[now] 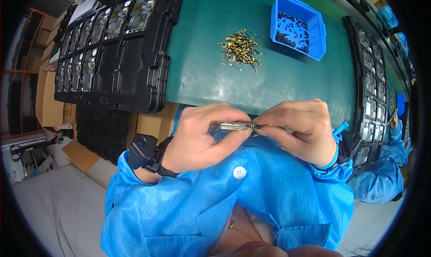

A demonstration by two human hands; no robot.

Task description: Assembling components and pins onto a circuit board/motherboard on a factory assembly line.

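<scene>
My left hand (197,136) is closed on a circuit board (231,125), thumb and fingers on its two faces, so that its thin edge shows. The fingers of my right hand (298,133) are pinched together at the board's right end. From between them pokes a short thin lead (269,125) with a gold-coloured tip; most of it is hidden by the fingertips. Both hands meet in front of my chest, at the near edge of the green table (202,84). Beyond them lies a loose pile of small gold-coloured parts with black leads (241,50).
A blue bin (319,38) with small black pieces stands at the back right. At left, a black tray (155,84) holds circuit boards, with several bare pockets. Another black tray (358,62) with boards runs along the right. A co-worker's blue sleeve (381,178) shows at far right.
</scene>
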